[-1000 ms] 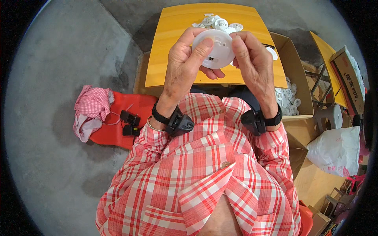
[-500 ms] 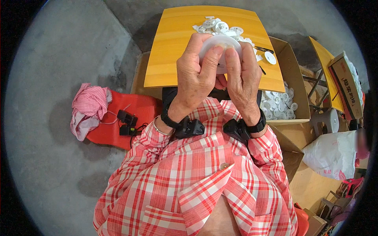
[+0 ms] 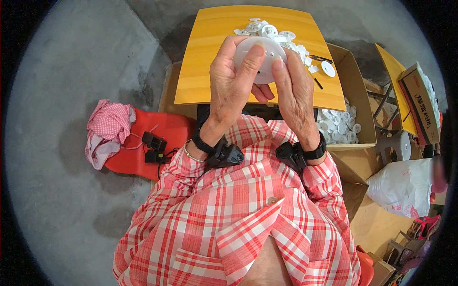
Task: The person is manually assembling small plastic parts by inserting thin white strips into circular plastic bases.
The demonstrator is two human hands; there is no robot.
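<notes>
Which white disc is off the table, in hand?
The large white disc held up between the left hand and right hand; the smaller white discs lie piled on the yellow table.

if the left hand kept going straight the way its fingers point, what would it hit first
Probably the pile of small white parts on the yellow table, just beyond the white disc that the left hand holds together with the right hand; depth is unclear.

The near and left parts of the yellow table (image 3: 210,62) lie bare; a heap of white plastic parts (image 3: 281,38) crowds its far right corner.
</notes>
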